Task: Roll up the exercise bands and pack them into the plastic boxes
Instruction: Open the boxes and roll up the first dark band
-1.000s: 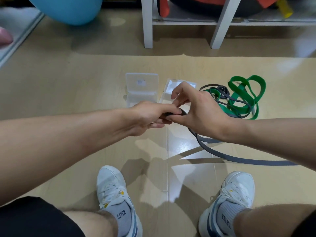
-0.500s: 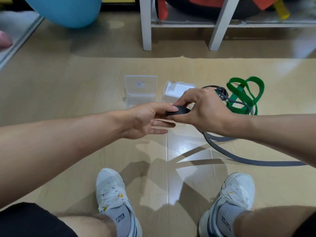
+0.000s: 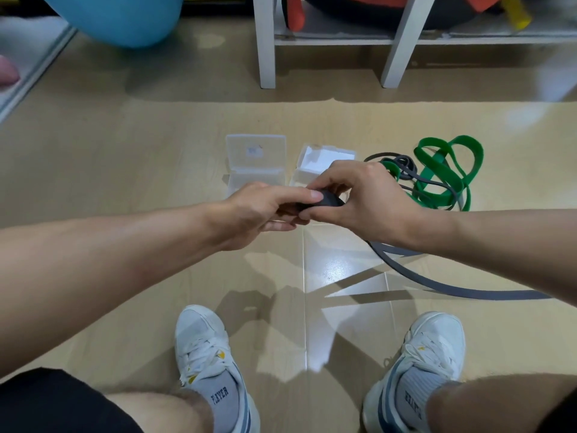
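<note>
A small roll of the grey band (image 3: 321, 201) is being pinched between the left hand (image 3: 265, 210) and the right hand (image 3: 362, 198), above the floor (image 3: 125, 151); its loose tail is trailing near and right. Two clear boxes (image 3: 256, 160) are lying open just beyond, the green band (image 3: 443, 173) being heaped to their right

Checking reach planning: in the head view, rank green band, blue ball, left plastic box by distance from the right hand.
From the right hand:
1. Green band, just beyond it to the right.
2. Left plastic box, across to the left.
3. Blue ball, far upper left.
</note>
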